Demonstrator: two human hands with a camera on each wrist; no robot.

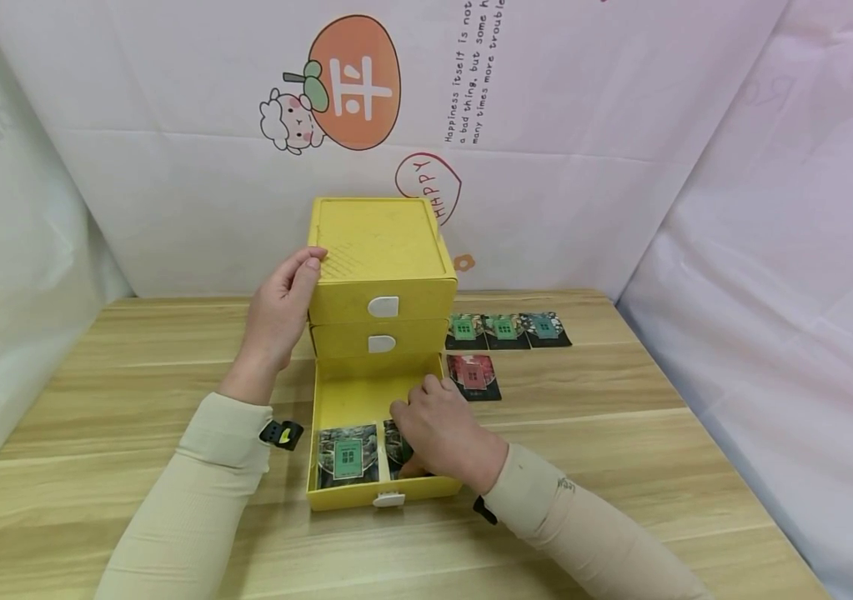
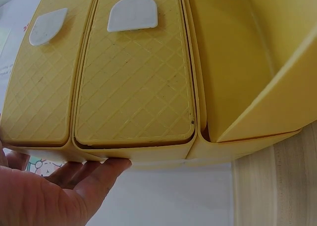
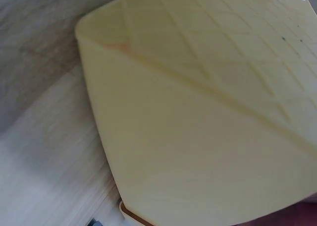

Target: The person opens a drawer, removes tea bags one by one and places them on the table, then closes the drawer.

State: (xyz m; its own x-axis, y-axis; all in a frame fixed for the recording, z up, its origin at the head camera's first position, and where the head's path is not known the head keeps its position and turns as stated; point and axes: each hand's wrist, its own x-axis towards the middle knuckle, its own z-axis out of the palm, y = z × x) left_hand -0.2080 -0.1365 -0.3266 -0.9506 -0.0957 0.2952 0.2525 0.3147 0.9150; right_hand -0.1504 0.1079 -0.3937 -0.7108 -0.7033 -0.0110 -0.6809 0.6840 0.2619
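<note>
A yellow drawer box [image 1: 381,242] with three stacked drawers stands on the table, its bottom drawer [image 1: 336,392] pulled out. My left hand [image 1: 281,308] rests on the box's upper left edge; in the left wrist view its straight fingers [image 2: 106,179] lie along the side wall. In the drawer's front left, a green-labelled sachet [image 1: 348,456] lies flat. My right hand [image 1: 444,429] reaches into the front right, fingers and thumb bent around a second dark sachet [image 1: 394,446], mostly hidden under it. The right wrist view shows only the drawer's outer wall [image 3: 173,137], not the hand.
Right of the box, three sachets lie in a row: two green [image 1: 465,331] [image 1: 505,331] and one teal [image 1: 545,329]. A red sachet [image 1: 474,377] lies nearer, by the open drawer. Behind the wooden table [image 1: 133,400] hangs a printed white cloth [image 1: 546,208].
</note>
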